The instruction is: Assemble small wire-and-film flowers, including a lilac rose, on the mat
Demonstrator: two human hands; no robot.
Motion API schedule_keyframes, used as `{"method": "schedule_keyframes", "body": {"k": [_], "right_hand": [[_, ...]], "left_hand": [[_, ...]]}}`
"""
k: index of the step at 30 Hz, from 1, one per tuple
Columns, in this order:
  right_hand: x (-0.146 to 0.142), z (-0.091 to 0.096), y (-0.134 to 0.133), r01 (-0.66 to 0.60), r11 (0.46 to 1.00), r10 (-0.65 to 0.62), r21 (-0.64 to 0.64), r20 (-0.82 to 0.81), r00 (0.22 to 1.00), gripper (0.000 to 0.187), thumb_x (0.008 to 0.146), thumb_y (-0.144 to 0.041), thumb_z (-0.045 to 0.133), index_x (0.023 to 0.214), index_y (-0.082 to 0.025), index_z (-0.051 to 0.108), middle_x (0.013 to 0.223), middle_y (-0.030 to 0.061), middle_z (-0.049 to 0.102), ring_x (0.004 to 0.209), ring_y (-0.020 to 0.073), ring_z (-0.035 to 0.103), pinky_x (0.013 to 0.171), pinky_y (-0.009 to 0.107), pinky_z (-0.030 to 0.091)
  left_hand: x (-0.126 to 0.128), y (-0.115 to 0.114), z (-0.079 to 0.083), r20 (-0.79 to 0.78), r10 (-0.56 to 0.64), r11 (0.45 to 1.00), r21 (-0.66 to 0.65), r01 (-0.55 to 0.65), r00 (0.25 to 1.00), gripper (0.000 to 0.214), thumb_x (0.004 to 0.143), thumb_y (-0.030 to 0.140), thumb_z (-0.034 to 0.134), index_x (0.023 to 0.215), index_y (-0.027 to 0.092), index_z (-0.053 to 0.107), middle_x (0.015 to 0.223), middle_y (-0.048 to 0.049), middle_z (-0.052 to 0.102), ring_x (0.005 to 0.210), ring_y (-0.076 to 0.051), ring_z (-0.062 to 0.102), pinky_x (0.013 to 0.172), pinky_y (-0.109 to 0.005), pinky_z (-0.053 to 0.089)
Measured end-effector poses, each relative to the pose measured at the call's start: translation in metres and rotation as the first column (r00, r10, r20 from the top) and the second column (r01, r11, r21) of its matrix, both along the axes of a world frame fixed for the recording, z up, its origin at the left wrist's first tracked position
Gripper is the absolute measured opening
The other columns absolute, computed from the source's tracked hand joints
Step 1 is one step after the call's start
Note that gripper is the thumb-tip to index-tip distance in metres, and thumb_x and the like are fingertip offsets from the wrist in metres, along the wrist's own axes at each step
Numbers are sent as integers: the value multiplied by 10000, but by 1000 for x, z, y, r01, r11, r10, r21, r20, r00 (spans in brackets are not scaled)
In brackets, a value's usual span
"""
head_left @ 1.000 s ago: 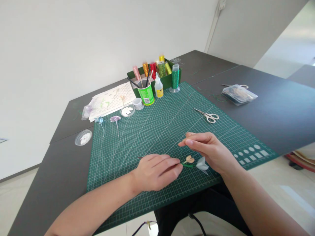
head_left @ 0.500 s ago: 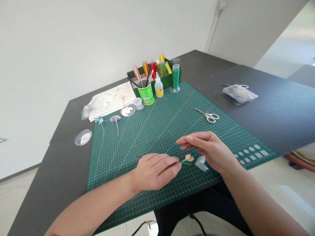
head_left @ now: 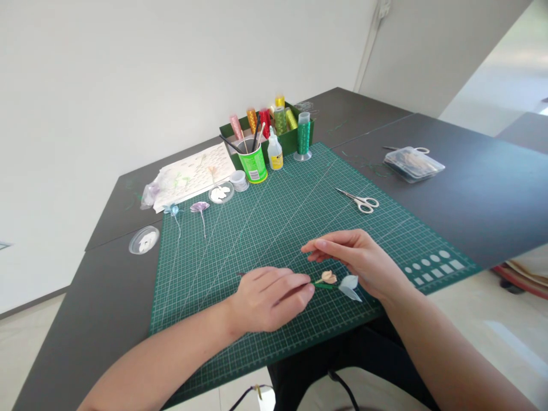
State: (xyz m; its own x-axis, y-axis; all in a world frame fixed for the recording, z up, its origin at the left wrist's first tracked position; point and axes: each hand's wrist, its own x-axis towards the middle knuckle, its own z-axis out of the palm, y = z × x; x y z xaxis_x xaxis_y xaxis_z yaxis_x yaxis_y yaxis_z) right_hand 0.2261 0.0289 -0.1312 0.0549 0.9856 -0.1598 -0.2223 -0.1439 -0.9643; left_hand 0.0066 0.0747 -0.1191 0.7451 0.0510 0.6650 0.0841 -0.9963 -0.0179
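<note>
My left hand rests low over the green cutting mat, its fingers closed on the green stem of a small artificial flower. The flower's peach head sticks out to the right of my fingertips. Just beyond it are pale blue petals; whether they join the same stem I cannot tell. My right hand hovers above and right of the flower, thumb and fingertips pinched together. Anything between those fingertips is too fine to make out. A dark thin tip shows behind my left hand.
White-handled scissors lie on the mat, right of centre. Behind stand a glue bottle, a green can of tools and a thread box. At left are purple and blue flowers and a petal dish.
My right hand has shifted slightly left with its fingertips still together. My left hand keeps its hold on the flower stem. The whole view has moved a little.
</note>
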Motion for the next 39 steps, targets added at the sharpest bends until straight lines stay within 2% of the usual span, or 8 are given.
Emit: {"method": "schedule_keyframes", "body": {"k": [10,18,24,27,30,33,35,39], "right_hand": [[0,2,0,-14,1000,14,-28,-12,1000,233,750,-476,857,835,-260,871,862,60,836,761,175,751,734,267,604],[-2,2,1,-29,995,22,-93,-80,997,293,686,-515,893,796,-245,865,838,73,827,765,197,753,753,313,620],[-1,1,-1,-17,999,19,-51,44,999,289,745,-512,855,847,-242,870,797,67,823,750,194,742,729,304,586],[-2,2,-1,-39,999,40,-22,69,997,312,723,-523,861,832,-231,867,804,68,823,776,209,751,770,330,602],[-4,3,0,-58,998,59,-15,88,994,333,737,-535,838,828,-216,861,836,81,829,808,231,768,804,369,619],[-4,3,0,-103,995,103,-2,142,985,300,793,-501,794,856,-214,856,895,82,837,861,246,777,828,387,618],[-4,3,0,-136,990,129,20,207,970,279,834,-480,756,857,-219,853,894,75,837,862,252,776,807,387,612],[-4,-1,0,-37,996,-2,81,433,901,247,901,-437,693,874,-245,847,889,52,832,844,264,767,770,398,591]], "left_hand": [[0,-1,4,50,29,999,-34,-27,998,104,984,134,620,964,170,715,934,-19,803,802,-137,746,766,-236,618],[-1,0,-9,112,75,961,-274,-41,991,97,958,103,660,999,189,682,940,-19,778,854,-139,734,782,-246,619],[3,1,-6,129,219,878,-459,-137,967,122,936,82,686,999,186,675,850,-14,746,757,-119,705,693,-223,588],[6,4,-3,103,317,728,-663,-172,943,127,889,84,728,941,198,707,843,5,740,730,-106,697,653,-194,584],[10,8,0,22,395,406,-901,-153,918,77,846,150,769,894,193,727,836,9,730,640,-95,679,564,-178,589],[12,12,2,-52,391,97,-991,-97,919,122,802,218,802,881,169,723,820,2,709,602,-94,659,536,-194,610],[13,14,2,-62,381,-11,-998,-63,922,158,768,232,825,849,156,711,811,0,685,643,-100,656,543,-195,615],[15,18,1,-19,361,-114,-993,24,932,218,729,252,854,788,148,672,783,13,625,684,-90,615,534,-167,587]]}}
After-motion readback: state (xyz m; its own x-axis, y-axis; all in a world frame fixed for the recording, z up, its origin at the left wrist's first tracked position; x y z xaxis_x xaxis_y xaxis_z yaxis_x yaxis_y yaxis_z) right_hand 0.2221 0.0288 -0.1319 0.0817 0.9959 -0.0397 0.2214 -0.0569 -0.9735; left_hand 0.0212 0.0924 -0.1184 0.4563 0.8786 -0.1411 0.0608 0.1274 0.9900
